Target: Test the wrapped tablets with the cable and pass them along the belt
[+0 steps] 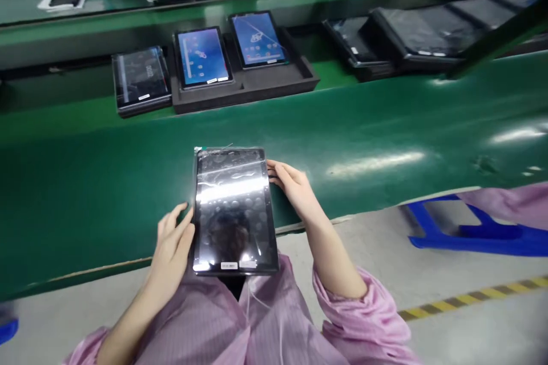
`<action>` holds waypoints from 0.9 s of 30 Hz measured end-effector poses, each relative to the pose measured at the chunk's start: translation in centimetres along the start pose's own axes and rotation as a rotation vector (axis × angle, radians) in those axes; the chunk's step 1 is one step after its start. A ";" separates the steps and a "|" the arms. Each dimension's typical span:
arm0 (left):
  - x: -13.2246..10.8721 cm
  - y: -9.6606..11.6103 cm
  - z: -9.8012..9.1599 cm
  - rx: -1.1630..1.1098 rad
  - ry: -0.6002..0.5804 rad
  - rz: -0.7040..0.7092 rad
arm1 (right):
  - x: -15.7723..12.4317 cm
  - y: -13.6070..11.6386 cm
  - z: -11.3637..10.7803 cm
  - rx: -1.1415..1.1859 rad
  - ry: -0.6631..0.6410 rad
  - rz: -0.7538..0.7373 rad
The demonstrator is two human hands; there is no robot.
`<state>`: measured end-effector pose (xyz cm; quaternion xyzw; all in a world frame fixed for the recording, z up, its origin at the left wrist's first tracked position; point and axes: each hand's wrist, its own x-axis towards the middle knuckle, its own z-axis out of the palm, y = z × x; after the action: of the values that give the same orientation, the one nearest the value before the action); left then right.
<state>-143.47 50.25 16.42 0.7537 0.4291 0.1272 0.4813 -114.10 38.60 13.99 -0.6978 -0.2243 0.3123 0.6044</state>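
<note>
Film-covered tablet (235, 214) upright between two hands, long axis close to twelve–six

Take the tablet's middle as the dial, with twelve pointing away from the person. Its long axis runs nearly from twelve to six, the far end leaning a touch toward eleven. White labels (229, 266) sit along the short edge at six, which reaches past the rim of the green bench (385, 125) in front of the pink smock (205, 325).

The left hand (171, 248) lies between eight and nine, fingers loosely spread and thumb alongside the long edge. The right hand (295, 188) lies between two and three, higher up, its bent fingertips at the opposite long edge. Both are close by, neither clearly nearer; whether either bears weight underneath I cannot tell.

Beyond, around twelve, a black foam tray (278, 86) carries two lit tablets (204, 57), one slightly to each side of that line. A darker tablet showing a clock (141, 77) lies at eleven, just beside the tray. More black tablets (428, 25) lie between one and two, well apart.
</note>
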 end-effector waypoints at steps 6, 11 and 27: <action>2.9 1.0 -0.3 0.083 -0.053 0.067 | -2.3 -0.8 0.2 -0.274 0.032 -0.138; 4.2 1.3 0.0 0.062 -0.077 0.080 | -1.9 -2.6 0.2 -0.604 -0.030 -0.309; -0.4 -0.7 -1.8 0.255 -0.197 0.572 | -12.0 -1.7 -5.0 -0.348 0.048 0.180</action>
<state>-145.16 51.23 16.86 0.9066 0.1638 0.1290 0.3669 -118.89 27.11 17.97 -0.8161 -0.1972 0.3049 0.4495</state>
